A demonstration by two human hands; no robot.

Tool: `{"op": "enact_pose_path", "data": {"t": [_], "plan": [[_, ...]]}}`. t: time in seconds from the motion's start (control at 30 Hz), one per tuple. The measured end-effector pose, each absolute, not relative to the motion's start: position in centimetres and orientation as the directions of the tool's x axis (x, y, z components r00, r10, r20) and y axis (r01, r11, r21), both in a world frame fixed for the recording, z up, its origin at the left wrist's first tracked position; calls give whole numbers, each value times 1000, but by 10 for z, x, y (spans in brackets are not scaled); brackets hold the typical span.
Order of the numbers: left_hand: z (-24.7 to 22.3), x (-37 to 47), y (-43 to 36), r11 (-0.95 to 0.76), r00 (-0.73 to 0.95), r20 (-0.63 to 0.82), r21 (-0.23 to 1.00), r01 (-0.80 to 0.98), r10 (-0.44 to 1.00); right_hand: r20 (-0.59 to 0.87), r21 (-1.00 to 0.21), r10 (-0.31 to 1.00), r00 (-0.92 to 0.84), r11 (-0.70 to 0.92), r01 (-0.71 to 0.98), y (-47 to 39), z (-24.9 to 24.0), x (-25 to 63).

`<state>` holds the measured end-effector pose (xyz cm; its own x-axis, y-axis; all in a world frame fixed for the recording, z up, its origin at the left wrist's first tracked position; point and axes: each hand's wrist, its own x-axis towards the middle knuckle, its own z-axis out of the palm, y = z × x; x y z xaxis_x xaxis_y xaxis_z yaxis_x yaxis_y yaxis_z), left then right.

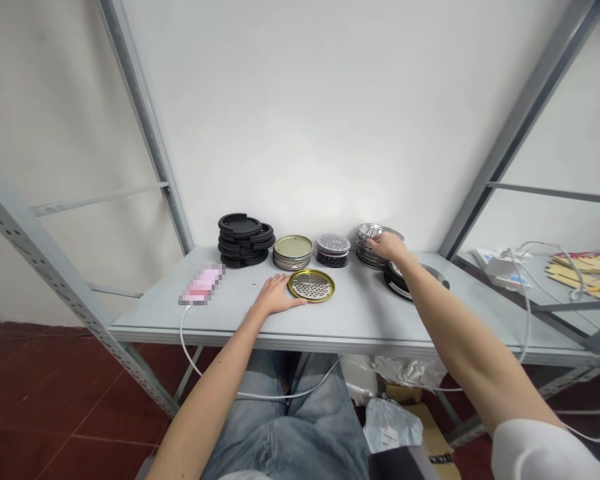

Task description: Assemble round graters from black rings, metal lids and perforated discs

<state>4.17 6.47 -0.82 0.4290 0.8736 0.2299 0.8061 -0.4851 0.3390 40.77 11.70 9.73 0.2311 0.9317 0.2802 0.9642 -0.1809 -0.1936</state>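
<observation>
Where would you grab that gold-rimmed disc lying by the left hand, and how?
Probably by its gold rim, from the right, since the left hand is at its left edge. The disc lies flat, the rim circling its patterned middle, so the edge suits a pinch.

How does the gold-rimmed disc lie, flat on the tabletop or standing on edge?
Flat: the gold-rimmed disc shows its patterned face upward, beside the left hand.

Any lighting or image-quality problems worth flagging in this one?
Head view: soft shadow on the table beside the right forearm, glints on the gold-rimmed dish. Same head view: mosaic blocks hide detail on the pink item; the rack posts lean strongly, probably wide-angle distortion.
</observation>
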Motion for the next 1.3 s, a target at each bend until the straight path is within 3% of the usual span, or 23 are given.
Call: {"op": "enact_pose_path", "data": {"t": [0.27,0.47,0.6,0.77,0.9,1.0,1.1,1.2,1.3], "plan": [[-9,44,64,-489,437,226,314,813,871,466,-126,866,180,-137,983,123,88,418],[-9,43,63,-496,439,237,306,813,867,665,-135,723,189,-132,982,119,85,418],[-9,43,63,-498,446,227,311,809,866,752,-55,653,89,-72,996,114,83,425],[-9,43,63,-505,455,224,301,809,862,890,-5,456,8,-7,1000,102,87,424],[-9,43,63,-506,455,225,305,807,861,951,-20,309,-29,153,988,84,96,396],[-8,42,61,-511,453,239,330,794,859,954,-120,300,18,327,937,65,101,362],[-7,40,57,-517,427,298,392,761,854,887,-375,433,160,473,797,50,98,325],[-6,39,53,-540,369,410,469,699,834,719,-672,644,259,552,494,44,85,296],[-5,38,49,-604,331,524,527,598,785,563,-826,785,258,530,190,47,67,279]]}}
